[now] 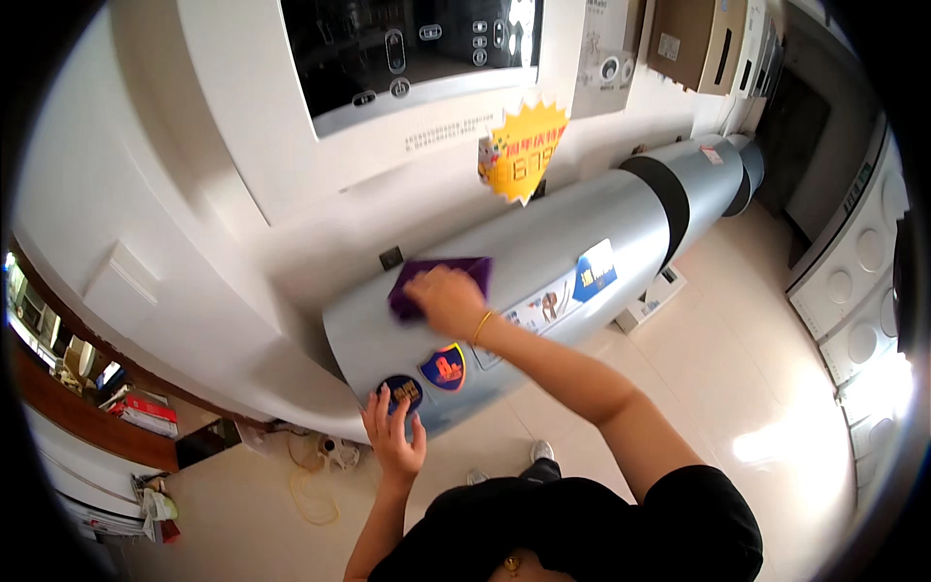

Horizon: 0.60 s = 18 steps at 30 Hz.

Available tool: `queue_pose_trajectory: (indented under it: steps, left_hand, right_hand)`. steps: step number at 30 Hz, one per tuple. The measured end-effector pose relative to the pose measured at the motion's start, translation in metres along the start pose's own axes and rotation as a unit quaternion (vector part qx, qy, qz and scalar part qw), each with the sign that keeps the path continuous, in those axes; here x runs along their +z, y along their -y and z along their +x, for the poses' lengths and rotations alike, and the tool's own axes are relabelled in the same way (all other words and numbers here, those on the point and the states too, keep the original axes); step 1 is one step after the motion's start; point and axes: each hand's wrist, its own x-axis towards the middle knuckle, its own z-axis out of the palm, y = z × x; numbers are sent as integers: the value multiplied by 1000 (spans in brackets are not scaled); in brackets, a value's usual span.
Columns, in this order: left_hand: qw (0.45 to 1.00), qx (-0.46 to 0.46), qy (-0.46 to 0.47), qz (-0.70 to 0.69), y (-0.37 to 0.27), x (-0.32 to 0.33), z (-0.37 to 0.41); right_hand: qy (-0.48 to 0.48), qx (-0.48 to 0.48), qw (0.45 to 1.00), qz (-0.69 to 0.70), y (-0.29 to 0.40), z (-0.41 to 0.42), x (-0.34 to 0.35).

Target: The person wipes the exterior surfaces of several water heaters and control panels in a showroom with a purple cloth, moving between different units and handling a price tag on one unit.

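A long silvery-grey cylindrical appliance, apparently a water heater [567, 218], is mounted along the wall. My right hand [447, 298] presses a dark purple cloth [473, 269] onto its upper surface near the left end; the fingertips are partly lost in the cloth. My left hand [396, 436] has its fingers spread, its tips at the lower left edge of the cylinder over a round dark sticker [404, 393]. Beside that sticker sits a shield-shaped one [445, 366]. A printed strip [549, 305] and a blue-and-white sticker [596, 270] lie further right on the casing.
A yellow spiky price tag [524, 153] stands out behind the cylinder, below a glossy black panel [407, 58]. More cylinders [698, 167] continue to the right. A white box [651, 298] rests beneath. Yellow cord [313, 502] lies on the floor; a cardboard box [691, 44] hangs upper right.
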Motion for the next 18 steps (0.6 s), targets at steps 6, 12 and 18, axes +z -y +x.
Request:
queue_pose_trajectory:
  steps: [6, 12, 18]
  left_hand:
    - [1000, 15, 5, 12, 4, -1, -5]
    - [999, -5, 5, -34, -6, -27, 20]
    - [981, 72, -178, -17, 19, -69, 151]
  right_hand:
    - [78, -12, 914, 398, 69, 19, -13]
    - [42, 236, 406, 882, 17, 14, -150]
    - [-484, 7, 505, 715, -8, 17, -298]
